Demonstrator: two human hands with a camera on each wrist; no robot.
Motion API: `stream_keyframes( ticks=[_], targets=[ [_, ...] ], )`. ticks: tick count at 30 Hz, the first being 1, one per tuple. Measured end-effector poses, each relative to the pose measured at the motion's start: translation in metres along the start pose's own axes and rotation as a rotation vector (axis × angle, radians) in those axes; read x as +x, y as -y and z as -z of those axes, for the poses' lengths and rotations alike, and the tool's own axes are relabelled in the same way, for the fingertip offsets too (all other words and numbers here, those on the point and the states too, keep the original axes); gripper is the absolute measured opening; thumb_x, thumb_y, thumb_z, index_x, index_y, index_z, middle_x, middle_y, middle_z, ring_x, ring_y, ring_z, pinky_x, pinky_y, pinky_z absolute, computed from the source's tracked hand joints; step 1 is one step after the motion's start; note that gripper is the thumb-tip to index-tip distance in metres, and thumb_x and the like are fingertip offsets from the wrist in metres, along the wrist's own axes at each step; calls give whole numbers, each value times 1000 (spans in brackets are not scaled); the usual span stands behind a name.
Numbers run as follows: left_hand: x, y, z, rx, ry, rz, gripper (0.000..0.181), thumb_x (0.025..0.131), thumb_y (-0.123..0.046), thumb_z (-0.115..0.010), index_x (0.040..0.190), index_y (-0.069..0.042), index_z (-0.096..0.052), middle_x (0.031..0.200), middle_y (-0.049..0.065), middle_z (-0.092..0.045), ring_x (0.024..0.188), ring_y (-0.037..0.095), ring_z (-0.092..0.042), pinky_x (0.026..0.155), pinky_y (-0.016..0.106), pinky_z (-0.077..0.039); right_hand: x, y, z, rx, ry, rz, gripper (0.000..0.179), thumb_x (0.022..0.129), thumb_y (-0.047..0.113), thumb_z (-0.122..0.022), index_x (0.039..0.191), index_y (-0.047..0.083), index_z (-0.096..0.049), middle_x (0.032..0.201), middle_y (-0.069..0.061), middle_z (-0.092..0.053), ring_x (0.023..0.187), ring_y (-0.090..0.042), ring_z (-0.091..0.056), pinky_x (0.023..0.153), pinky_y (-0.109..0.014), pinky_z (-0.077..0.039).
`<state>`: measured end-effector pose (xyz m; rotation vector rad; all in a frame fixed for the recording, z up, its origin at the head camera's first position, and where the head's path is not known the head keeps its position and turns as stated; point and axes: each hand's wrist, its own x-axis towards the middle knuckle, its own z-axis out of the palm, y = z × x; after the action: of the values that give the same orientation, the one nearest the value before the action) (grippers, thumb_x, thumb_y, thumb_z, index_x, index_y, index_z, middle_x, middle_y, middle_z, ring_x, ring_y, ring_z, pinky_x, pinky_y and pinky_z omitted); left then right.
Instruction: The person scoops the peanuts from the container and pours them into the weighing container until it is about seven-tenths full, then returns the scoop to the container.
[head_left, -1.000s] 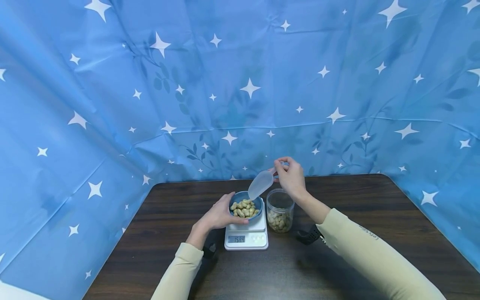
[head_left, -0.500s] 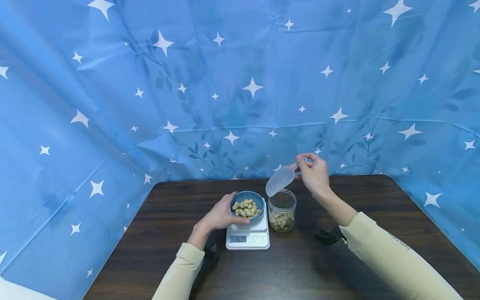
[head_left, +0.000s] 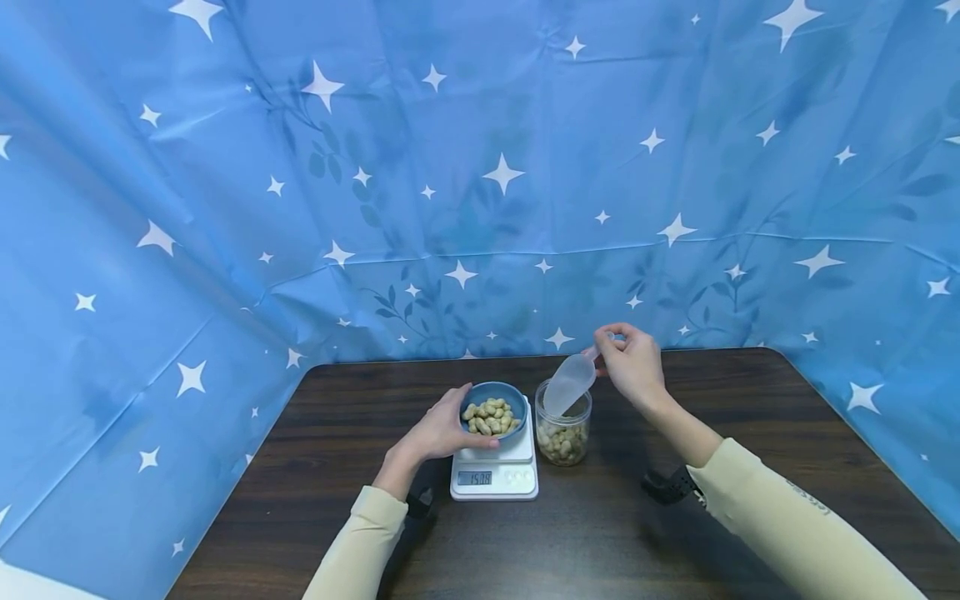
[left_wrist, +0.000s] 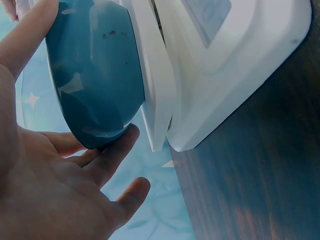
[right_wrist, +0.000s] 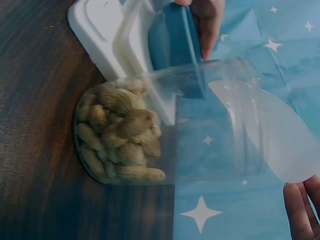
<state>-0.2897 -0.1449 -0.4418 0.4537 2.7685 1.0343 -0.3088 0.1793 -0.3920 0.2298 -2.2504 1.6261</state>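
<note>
My left hand [head_left: 441, 427] grips the side of a blue bowl [head_left: 492, 388] of unshelled peanuts [head_left: 491, 417], thumb at the near side and fingers round the far side. In the left wrist view the bowl [left_wrist: 97, 70] sits on a white kitchen scale [head_left: 493, 482] with a lit display. Between thumb and fingers, my right hand [head_left: 632, 365] pinches the handle of a translucent white scoop [head_left: 568, 385]. The scoop's tip dips inside the mouth of a clear jar [head_left: 564, 429]. Peanuts [right_wrist: 120, 132] fill the jar's lower part, below the scoop [right_wrist: 270, 130].
Scale and jar stand side by side on a dark wood-grain table [head_left: 337, 467]. A blue curtain with white stars [head_left: 480, 167] hangs right behind the table's far edge. Black straps with cameras [head_left: 667, 485] are on the wrists.
My right hand has moved right with the scoop, from over the bowl to over the jar, then down so its tip enters the jar. The left hand stays on the bowl; the display reading has dropped.
</note>
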Motion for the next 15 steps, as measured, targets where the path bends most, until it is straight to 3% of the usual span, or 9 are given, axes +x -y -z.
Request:
stream_keyframes(
  ticks=[5, 9, 12, 15],
  targets=[
    [0, 1, 0, 0, 2, 3, 118, 75, -55, -88, 161, -3, -27, 161, 21, -32, 142, 38, -39, 109, 59, -37, -6, -3, -8, -78, 11, -5, 37, 107, 26, -56, 121, -7, -65, 90, -17, -77, 75, -23, -76, 65, -35, -61],
    [0, 1, 1, -5, 2, 1, 118, 75, -55, -88, 161, -3, -27, 161, 21, -32, 142, 38, -39, 110, 59, -37, -12, -5, -13, -119, 2, 5, 39, 107, 28, -56, 119, -7, -67, 88, -12, -77, 72, -22, -75, 61, -23, -57],
    [0, 1, 1, -7, 2, -1, 118, 76, -54, -88, 161, -3, -26, 161, 21, -31, 142, 38, -38, 110, 58, -36, -16, -9, -17, -149, -7, 24, 37, 108, 28, -56, 116, -5, -69, 88, -9, -78, 47, -12, -59, 43, -19, -42],
    [-1, 1, 2, -5, 5, -1, 118, 76, -54, -88, 161, -2, -26, 162, 21, -31, 143, 38, -38, 110, 59, -36, -19, -12, -20, -173, -21, 29, 34, 107, 29, -57, 112, -1, -72, 88, -7, -78, 35, -8, -31, 36, -25, -25]
  ],
)
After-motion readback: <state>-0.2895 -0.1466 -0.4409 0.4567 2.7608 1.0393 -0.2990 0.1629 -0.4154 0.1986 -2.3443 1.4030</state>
